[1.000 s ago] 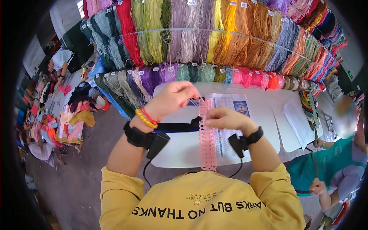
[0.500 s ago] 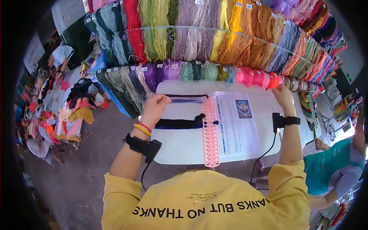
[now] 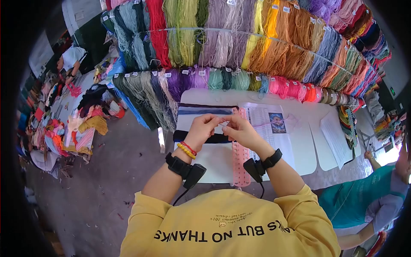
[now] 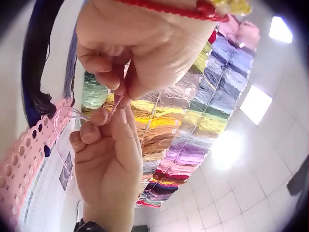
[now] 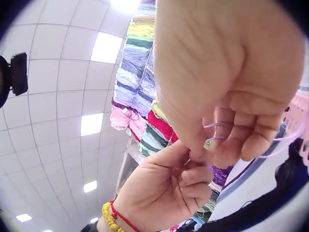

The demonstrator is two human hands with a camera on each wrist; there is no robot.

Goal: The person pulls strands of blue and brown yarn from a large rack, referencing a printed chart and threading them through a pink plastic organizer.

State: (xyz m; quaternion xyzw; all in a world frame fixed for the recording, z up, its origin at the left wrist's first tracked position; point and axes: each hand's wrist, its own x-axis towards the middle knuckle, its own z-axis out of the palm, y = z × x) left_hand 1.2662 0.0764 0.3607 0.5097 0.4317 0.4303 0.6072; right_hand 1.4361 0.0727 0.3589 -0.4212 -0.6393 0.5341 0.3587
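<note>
My left hand [image 3: 205, 130] and right hand [image 3: 240, 129] meet fingertip to fingertip above the white table. Each pinches a lilac-pink thread [image 4: 58, 137] between thumb and fingers. In the right wrist view the thread also runs across the right hand's [image 5: 231, 77] curled fingers. Just under the hands lies a pink thread holder strip [image 3: 241, 165] with rows of holes. Black thread [image 3: 182, 136], partly hidden by the left hand, stretches left from the strip. Farther up lies grey-blue thread [image 3: 199, 111] beside a dark purple bundle [image 3: 205, 106].
A printed colour chart [image 3: 265, 152] with a small picture [image 3: 277, 123] lies right of the strip. Farther right is another paper sheet [image 3: 335, 139]. Racks of coloured thread skeins [image 3: 222, 47] stand behind the table. One person in green [image 3: 364, 197] is at the right, another [image 3: 73, 59] at the far left.
Half a second ago the hands were spread wide, the right one far over to the right. Now they are back together over the strip, pinching the thread.
</note>
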